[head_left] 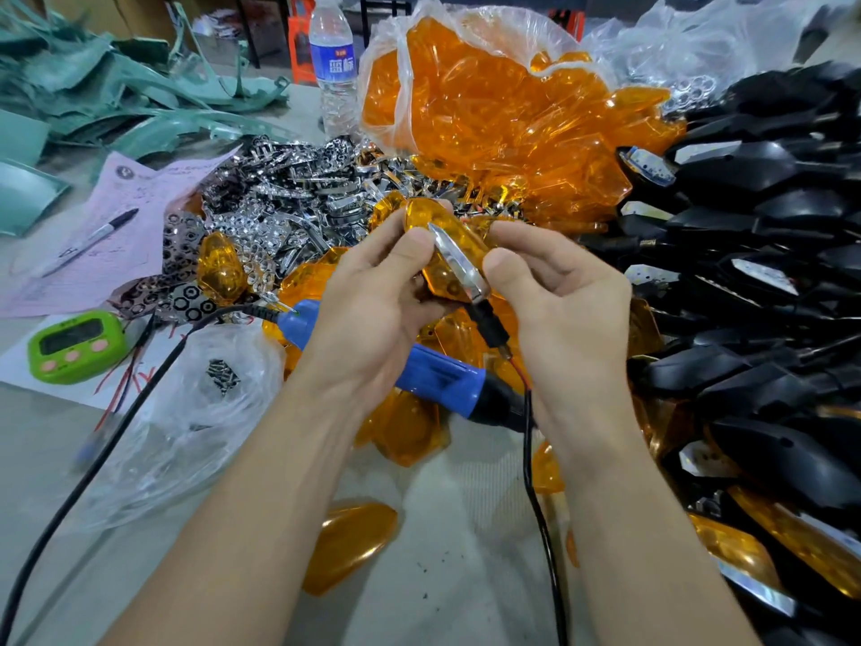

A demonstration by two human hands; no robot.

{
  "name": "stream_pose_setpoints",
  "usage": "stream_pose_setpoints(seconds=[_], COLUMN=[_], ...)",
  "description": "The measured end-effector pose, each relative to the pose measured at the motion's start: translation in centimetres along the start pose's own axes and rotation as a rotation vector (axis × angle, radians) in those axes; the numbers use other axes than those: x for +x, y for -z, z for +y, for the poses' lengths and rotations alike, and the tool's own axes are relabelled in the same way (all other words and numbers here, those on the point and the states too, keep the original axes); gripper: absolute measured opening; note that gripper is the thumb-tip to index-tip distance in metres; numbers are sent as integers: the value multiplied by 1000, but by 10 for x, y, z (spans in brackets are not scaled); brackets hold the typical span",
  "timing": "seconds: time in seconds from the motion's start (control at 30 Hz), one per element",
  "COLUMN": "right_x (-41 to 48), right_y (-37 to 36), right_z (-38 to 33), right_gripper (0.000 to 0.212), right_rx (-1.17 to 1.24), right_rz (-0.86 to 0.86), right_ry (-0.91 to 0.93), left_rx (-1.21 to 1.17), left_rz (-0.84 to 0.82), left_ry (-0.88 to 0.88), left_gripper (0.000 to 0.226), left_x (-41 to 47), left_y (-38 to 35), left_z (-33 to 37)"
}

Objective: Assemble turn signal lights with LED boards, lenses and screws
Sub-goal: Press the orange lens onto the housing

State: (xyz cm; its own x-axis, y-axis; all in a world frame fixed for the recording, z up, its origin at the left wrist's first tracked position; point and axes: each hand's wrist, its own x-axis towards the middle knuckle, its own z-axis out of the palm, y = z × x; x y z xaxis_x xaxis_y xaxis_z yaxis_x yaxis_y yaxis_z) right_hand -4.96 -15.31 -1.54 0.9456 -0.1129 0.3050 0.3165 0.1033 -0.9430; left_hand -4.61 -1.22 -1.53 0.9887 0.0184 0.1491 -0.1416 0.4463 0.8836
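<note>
Both hands hold one turn signal light (454,256) above the table's middle: an orange lens with a chrome rim, a black stem and wires hanging below. My left hand (372,300) grips its left side, thumb on the lens. My right hand (559,291) pinches its right side. Under the hands lies a blue electric screwdriver (438,375) with a black cord. A clear bag of screws (223,377) sits to the left. Loose orange lenses (345,543) lie on the table.
A bag of orange lenses (489,100) stands behind, chrome reflectors (279,198) heaped left of it. Black housings (768,254) pile along the right. A green timer (74,345), pink paper with a marker (93,240), a water bottle (333,62) and green panels (93,86) sit left.
</note>
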Motion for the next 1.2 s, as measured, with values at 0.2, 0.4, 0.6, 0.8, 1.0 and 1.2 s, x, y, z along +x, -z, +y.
stream_pose_setpoints(seconds=[0.2,0.4,0.6,0.8,1.0,1.2], right_x=[0,-1,-5,-12,-10,-9], right_y=[9,8,3,-2,1,4], right_z=[-1,5,2,0,-2,-3], right_gripper=[35,43,49,40,45,45], right_rx=[-21,-99,-158,-242,-141,-96], right_rz=[-284,-118,-122,-117,-181,-221], right_ry=[-170,8,94,122,122,97], left_rx=[61,164,142,119,112,74], left_rz=[-122,-12,78,93,-26,-61], left_ry=[-60,-73,-101,-124,-75,30], left_gripper=[33,38,26,18,18,42], left_x=[0,3,0,1,0,-4], left_y=[12,12,8,14,18,9], left_z=[6,4,5,8,12,13])
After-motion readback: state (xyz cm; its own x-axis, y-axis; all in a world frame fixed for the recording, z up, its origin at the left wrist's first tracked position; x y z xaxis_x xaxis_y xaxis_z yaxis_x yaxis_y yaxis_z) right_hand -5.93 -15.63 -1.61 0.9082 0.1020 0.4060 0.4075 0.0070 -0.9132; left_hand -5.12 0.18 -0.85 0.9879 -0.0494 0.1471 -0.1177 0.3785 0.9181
